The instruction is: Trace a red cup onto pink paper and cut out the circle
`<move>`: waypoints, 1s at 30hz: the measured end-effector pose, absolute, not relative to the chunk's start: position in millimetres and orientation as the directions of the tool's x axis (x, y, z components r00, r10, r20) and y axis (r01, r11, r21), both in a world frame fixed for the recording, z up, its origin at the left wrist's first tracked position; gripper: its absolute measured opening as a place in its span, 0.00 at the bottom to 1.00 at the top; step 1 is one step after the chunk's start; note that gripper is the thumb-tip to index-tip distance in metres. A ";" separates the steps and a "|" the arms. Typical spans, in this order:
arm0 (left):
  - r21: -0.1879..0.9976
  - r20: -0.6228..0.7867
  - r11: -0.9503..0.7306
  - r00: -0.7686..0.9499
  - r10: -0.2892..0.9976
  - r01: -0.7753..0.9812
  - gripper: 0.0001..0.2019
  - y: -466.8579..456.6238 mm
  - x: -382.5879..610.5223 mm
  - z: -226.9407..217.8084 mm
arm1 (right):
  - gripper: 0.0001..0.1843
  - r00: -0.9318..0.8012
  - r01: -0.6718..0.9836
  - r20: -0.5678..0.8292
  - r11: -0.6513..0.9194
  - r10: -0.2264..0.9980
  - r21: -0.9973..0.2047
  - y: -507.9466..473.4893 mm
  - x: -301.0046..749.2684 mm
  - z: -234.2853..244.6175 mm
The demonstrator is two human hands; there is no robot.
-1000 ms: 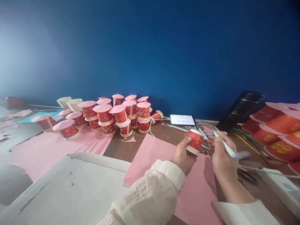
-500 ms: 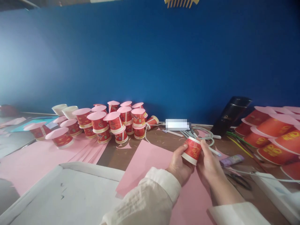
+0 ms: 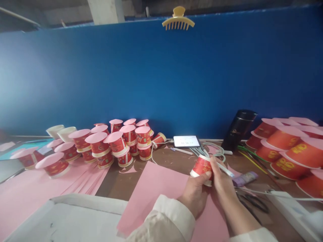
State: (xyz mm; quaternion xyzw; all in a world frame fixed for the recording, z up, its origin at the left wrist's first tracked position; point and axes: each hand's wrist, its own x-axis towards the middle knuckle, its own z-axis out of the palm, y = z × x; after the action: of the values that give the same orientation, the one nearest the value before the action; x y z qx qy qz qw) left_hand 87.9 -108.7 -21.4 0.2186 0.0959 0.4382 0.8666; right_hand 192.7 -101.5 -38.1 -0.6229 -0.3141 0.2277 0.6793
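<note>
One blue panel [image 3: 161, 77] backs the tabletop [image 3: 175, 159], where a pink sheet [image 3: 148, 195] lies beneath the left hand [image 3: 194, 195] and right hand [image 3: 223, 185]. Beyond, a phone [image 3: 186, 141] faces the person, presumably for easy reading. The left hand grips a tilted red cup [image 3: 200, 166] above the sheet, likely steadying it for the right hand, which touches it while holding a white pen [image 3: 227, 170]. Smallest, the phone's digits seem to read 03:56:17.
</note>
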 end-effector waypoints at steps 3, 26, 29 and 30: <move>0.463 -0.013 0.520 0.582 0.813 -0.717 0.23 -103.4 88.7 -22.9 | 0.26 0.718 0.135 0.180 0.119 0.672 -0.984 -102.2 189.7 -31.3; 0.591 0.029 0.337 0.437 0.899 -0.733 0.22 -100.8 91.5 -15.8 | 0.11 0.354 0.749 0.771 0.332 0.530 -0.573 -134.9 178.3 -14.1; 0.627 0.052 0.296 0.417 0.907 -0.721 0.21 -102.5 91.3 -17.8 | 0.11 0.365 0.754 0.770 0.320 0.523 -0.574 -134.4 178.5 -14.9; 0.636 0.057 0.287 0.415 0.908 -0.716 0.21 -102.8 91.2 -18.6 | 0.11 0.363 0.754 0.770 0.319 0.525 -0.574 -134.4 178.2 -14.7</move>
State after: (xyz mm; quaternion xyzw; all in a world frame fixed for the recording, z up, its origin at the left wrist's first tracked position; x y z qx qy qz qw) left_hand 91.2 -102.8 -18.6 0.2991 0.1605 0.5167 0.7860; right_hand 178.2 -134.4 -14.7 -0.5754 -0.5559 -0.0967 0.5920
